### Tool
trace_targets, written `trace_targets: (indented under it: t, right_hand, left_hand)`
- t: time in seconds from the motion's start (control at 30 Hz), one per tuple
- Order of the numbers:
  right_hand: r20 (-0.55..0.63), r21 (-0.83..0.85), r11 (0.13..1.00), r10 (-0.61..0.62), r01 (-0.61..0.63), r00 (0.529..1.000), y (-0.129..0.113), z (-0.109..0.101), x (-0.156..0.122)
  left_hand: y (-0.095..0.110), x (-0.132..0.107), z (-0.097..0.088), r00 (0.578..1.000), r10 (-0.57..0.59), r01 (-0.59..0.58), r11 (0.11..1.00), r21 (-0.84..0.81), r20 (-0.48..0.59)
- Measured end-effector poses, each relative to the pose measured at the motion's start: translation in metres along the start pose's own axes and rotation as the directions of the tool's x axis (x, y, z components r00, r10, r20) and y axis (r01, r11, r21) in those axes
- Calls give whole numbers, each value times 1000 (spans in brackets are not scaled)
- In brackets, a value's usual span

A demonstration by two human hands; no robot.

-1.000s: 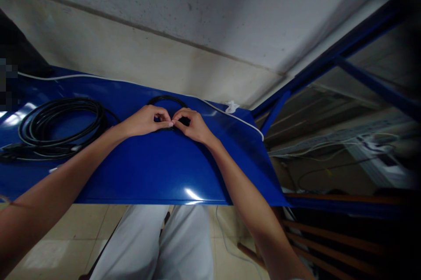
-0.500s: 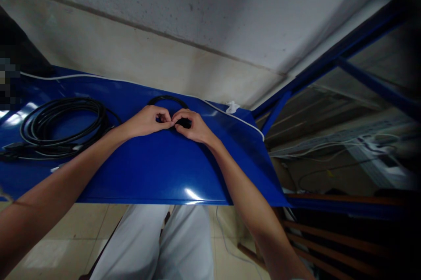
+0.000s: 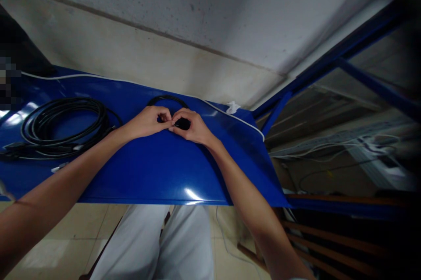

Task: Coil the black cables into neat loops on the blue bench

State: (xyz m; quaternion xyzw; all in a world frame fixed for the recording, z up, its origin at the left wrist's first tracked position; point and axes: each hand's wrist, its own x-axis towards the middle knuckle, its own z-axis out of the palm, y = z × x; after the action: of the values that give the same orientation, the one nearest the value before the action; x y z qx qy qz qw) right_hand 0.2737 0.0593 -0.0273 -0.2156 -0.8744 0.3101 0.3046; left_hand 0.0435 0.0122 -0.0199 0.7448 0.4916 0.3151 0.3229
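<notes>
A small coil of black cable (image 3: pixel 168 97) lies on the blue tabletop (image 3: pixel 158 166), its near side covered by my hands. My left hand (image 3: pixel 151 120) is closed in a pinch at the coil's near side. Fingertip to fingertip with it, my right hand (image 3: pixel 194 126) also pinches, thumb and index finger curled round a dark gap. A thin dark strand (image 3: pixel 176 125) shows between the meeting fingertips; whether it is a tie or a cable end I cannot tell. To the left lies a larger coil of black cable (image 3: pixel 98 115) with plugs, beside my left forearm.
A white cable (image 3: pixel 125 80) runs along the table's back edge by the wall (image 3: pixel 158 47). Crumpled white material (image 3: pixel 232 107) lies at the back right. Blue frame bars (image 3: pixel 278 113) rise at the right end, and a slatted wooden piece (image 3: pixel 329 236) stands below right.
My right thumb and fingertips have shifted slightly, and a thin dark strand shows more clearly between the fingers. Both arms and the coils stay nearly where they were.
</notes>
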Motion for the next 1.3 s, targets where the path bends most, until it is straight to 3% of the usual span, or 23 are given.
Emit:
trace_targets:
  t: [0.33, 0.5, 0.7, 0.9, 1.03, 1.13, 1.3]
  right_hand:
    - [69, -192, 981, -14, 27, 998, 4, 0, -4]
    - [139, -320, 944, -32, 76, 990, 6, -5, -5]
    - [187, -355, 927, -58, 123, 981, 5, 0, -5]
    - [123, -348, 921, -137, 172, 983, -1, 2, -1]
    - [56, -352, 912, -203, 210, 978, -23, 2, 8]
    - [26, -361, 896, -267, 258, 963, -49, 10, 20]
    - [60, -487, 808, -348, 332, 935, -101, 52, 58]
  left_hand:
    - [0, -1, 3, 997, 47, -46, 999, 21, -66]
    - [3, -3, 0, 999, 34, -34, 999, 36, 3]
    - [1, -5, -2, 976, 198, -215, 942, 259, 91]
    - [18, -8, -9, 963, 234, -267, 878, 397, 132]
    - [44, -21, -26, 954, 284, -292, 804, 518, 96]
    - [57, -44, -49, 947, 315, -295, 770, 566, 65]
    - [58, -106, -100, 945, 325, -244, 772, 587, -35]
